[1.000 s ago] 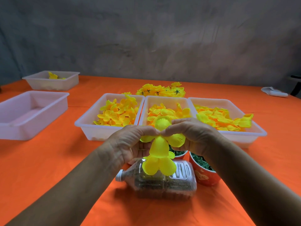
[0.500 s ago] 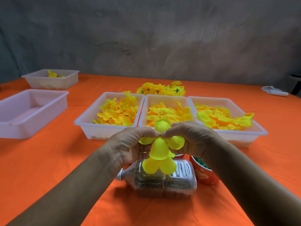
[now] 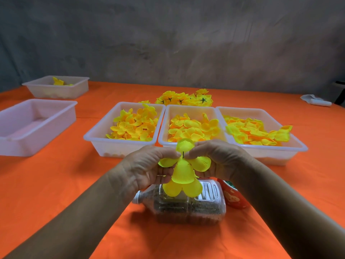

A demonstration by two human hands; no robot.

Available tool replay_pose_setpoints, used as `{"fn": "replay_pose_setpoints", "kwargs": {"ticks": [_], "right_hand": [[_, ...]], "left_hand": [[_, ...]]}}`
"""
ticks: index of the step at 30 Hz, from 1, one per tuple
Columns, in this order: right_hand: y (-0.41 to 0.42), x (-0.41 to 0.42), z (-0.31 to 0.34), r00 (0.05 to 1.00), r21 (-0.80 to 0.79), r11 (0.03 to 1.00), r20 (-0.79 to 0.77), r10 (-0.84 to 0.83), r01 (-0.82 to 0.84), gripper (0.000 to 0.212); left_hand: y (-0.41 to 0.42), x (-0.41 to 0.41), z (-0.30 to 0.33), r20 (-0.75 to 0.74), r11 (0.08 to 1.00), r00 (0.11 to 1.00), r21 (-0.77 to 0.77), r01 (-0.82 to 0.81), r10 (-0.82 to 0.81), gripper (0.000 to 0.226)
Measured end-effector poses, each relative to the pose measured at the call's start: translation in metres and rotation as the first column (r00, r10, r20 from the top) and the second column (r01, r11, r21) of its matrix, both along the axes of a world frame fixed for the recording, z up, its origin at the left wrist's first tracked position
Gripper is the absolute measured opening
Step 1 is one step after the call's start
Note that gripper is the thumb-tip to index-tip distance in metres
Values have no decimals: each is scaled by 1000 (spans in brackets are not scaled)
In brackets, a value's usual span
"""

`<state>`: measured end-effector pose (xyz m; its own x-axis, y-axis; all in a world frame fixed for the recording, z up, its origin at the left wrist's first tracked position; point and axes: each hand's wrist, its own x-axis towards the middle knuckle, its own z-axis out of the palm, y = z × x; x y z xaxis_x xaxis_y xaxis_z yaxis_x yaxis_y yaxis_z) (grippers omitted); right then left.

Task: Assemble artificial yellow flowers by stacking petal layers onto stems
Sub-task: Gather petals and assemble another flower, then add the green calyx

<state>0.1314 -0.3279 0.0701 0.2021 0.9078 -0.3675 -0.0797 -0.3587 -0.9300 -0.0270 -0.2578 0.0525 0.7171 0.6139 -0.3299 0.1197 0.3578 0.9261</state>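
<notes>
**Petal layer seated on the stem: both hands pinching at the flower's centre**

Head view; the left hand (image 3: 149, 166) and right hand (image 3: 217, 157) meet above the near middle of the orange table (image 3: 56, 184), each pinching the yellow flower (image 3: 183, 171) at its centre; the left-hand fingers curl round the part below the petals, which they hide. A dark stem tip (image 3: 183, 155) now stands out between the two sets of fingertips; a second ago only yellow petal showed at that spot, so the uppermost layer appears to have been pushed down over the stem; the hands have barely shifted otherwise. This suggests the current layer is threaded and needs only to be pressed flat against the layers beneath. From the flower, three white trays lie side by side: the left tray (image 3: 97, 137) at 11 o'clock, the middle tray (image 3: 190, 109) at 12 o'clock, the right tray (image 3: 291, 146) at 2 o'clock, each holding loose yellow petals. A heap of finished flowers (image 3: 183, 99) lies beyond the trays at 12 o'clock. A clear bottle (image 3: 186, 206) lies on its side at 6 o'clock, directly below the flower; a red cup (image 3: 233, 197) stands just beside it at 4 o'clock. An empty tray (image 3: 37, 124) sits at 9 o'clock and a far tray (image 3: 57, 88) at 10 o'clock.
</notes>
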Motion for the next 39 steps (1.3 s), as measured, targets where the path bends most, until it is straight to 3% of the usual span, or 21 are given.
{"fn": "replay_pose_setpoints", "kwargs": {"ticks": [2, 9, 15, 27, 31, 39], "right_hand": [[0, 0, -2, 1000, -8, 1000, -3, 7, -7, 22], [2, 0, -14, 994, -6, 1000, 104, 21, -21, 14], [2, 2, -21, 986, -21, 999, 161, 35, -32, 11], [-2, 4, -21, 990, -61, 993, 86, 107, -102, 10], [-3, 5, -22, 992, -47, 993, 61, 111, -108, 14], [0, 2, -26, 993, -87, 994, 94, 75, -67, 19]], "left_hand": [[0, 0, -2, -12, 1000, 1000, 25, -7, 7, 4], [-4, 5, -6, -118, 978, 984, 179, -109, 131, 30], [-5, 6, -11, -123, 953, 979, 277, -122, 161, 8], [-1, 10, -15, -105, 959, 980, 244, -142, 172, 22], [1, 8, -17, -109, 956, 981, 266, -127, 160, 9], [7, 10, -25, -122, 958, 983, 269, -100, 137, 16]]}}
